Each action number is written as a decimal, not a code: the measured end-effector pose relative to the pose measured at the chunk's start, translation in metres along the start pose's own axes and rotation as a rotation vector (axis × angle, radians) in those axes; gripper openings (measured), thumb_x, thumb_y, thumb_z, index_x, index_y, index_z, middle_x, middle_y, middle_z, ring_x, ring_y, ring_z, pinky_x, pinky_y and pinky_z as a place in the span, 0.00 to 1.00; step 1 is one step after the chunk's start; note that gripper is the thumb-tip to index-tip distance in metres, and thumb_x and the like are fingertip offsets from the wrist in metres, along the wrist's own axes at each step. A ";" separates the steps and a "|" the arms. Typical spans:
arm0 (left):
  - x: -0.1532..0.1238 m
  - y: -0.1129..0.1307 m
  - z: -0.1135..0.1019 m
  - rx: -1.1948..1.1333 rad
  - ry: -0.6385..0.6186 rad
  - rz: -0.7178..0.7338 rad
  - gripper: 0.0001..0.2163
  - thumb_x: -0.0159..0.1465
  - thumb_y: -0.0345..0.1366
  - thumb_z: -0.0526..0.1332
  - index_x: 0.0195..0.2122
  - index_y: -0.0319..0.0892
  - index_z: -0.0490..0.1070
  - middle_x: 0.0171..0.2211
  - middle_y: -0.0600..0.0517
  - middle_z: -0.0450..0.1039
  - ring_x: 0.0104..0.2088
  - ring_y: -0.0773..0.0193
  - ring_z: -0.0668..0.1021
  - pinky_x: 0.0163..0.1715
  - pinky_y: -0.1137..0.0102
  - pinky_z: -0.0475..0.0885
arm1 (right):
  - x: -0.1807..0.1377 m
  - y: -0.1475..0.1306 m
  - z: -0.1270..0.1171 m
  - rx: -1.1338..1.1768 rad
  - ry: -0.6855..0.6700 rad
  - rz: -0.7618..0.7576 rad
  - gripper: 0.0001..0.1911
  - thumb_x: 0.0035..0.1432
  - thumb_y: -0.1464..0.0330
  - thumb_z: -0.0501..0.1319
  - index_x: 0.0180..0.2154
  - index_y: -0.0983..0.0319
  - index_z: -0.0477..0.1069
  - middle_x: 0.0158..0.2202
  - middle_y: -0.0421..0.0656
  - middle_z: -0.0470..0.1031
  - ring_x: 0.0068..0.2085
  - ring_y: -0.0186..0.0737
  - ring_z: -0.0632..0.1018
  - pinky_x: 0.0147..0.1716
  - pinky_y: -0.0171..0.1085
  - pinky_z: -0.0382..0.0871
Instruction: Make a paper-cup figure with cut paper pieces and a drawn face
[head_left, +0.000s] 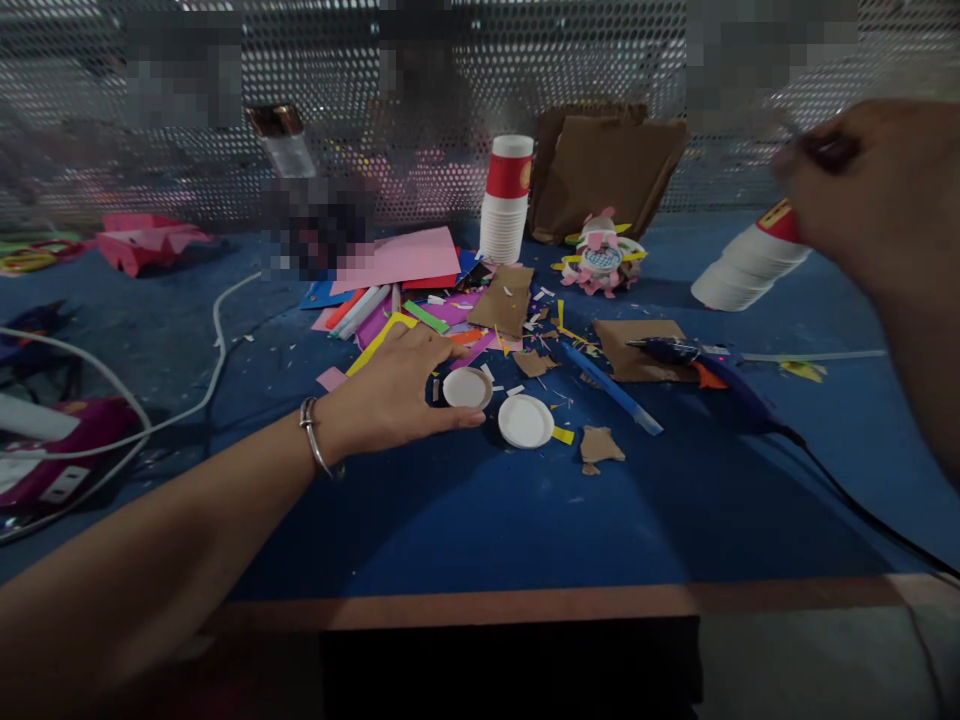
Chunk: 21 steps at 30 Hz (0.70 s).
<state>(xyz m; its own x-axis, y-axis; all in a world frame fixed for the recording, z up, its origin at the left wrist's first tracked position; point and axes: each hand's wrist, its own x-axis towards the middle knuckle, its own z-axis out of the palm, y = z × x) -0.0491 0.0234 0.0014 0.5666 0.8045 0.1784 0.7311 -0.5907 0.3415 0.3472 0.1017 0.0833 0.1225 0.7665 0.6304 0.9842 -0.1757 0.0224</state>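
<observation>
My left hand (401,390) reaches across the blue table (480,510) and closes its thumb and fingers round a small white paper cup (466,387) seen from above. A second white cup (525,421) sits just to its right, untouched. My right hand (855,185) is raised at the upper right, blurred, with fingers pinched on a thin dark object (825,150) that I cannot name. A silver bracelet (315,440) circles my left wrist.
A blue glue gun (705,365) with its cord lies on cardboard at right. Stacks of paper cups stand upright (506,200) and lie tipped (750,262). Coloured paper scraps (420,300), a blue stick (611,388), a paper craft figure (600,258), cardboard (607,170) and white cables (187,400) lie around.
</observation>
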 end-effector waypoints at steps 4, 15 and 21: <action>0.002 -0.001 0.003 -0.025 -0.001 -0.008 0.27 0.56 0.54 0.71 0.52 0.44 0.75 0.50 0.42 0.74 0.52 0.43 0.73 0.54 0.48 0.67 | -0.037 -0.053 -0.015 0.358 -0.109 -0.084 0.21 0.67 0.57 0.63 0.47 0.69 0.81 0.38 0.52 0.83 0.37 0.34 0.78 0.32 0.38 0.63; 0.001 0.028 0.002 -0.412 0.241 -0.016 0.22 0.57 0.34 0.70 0.52 0.44 0.68 0.49 0.48 0.75 0.43 0.58 0.78 0.42 0.63 0.75 | -0.131 -0.133 -0.022 1.075 -0.640 -0.241 0.17 0.61 0.54 0.66 0.34 0.62 0.78 0.27 0.39 0.76 0.26 0.34 0.69 0.24 0.36 0.58; 0.001 0.040 0.012 -0.830 0.202 -0.045 0.25 0.56 0.34 0.74 0.51 0.46 0.65 0.51 0.47 0.73 0.45 0.59 0.80 0.42 0.65 0.79 | -0.136 -0.132 -0.020 1.115 -0.583 -0.246 0.09 0.61 0.63 0.64 0.32 0.61 0.76 0.29 0.39 0.76 0.30 0.36 0.72 0.29 0.36 0.62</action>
<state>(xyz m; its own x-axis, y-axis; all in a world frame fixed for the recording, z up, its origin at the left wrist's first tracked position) -0.0146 0.0001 0.0040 0.4076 0.8683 0.2826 0.1914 -0.3838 0.9033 0.1986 0.0084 0.0106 -0.3179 0.9105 0.2644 0.5287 0.4017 -0.7477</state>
